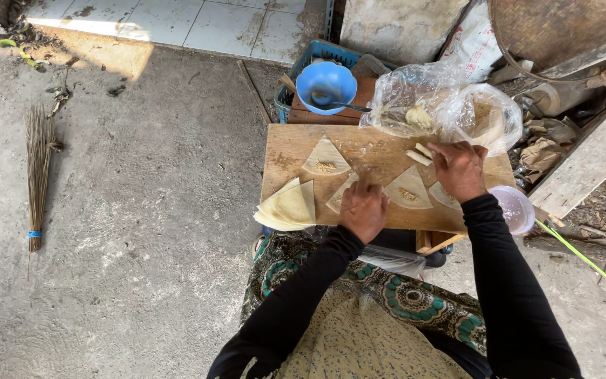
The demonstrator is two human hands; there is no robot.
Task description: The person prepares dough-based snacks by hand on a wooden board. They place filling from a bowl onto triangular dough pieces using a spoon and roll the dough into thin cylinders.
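Your left hand [363, 208] is pressing, fingers curled, on a triangular pastry wrapper [338, 196] on the wooden board [373, 156]; your right hand [459, 170] is pinching small dough sticks [419, 154].

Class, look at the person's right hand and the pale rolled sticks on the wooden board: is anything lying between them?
Nothing visible lies between them. The right hand sits just right of the rolled sticks on the wooden board, fingertips almost at them. The nearest triangular wrapper lies below, out of the way.

Rough wooden board [296, 151]; glossy blue plastic bowl [325, 83]; crinkly clear bag [450, 105].
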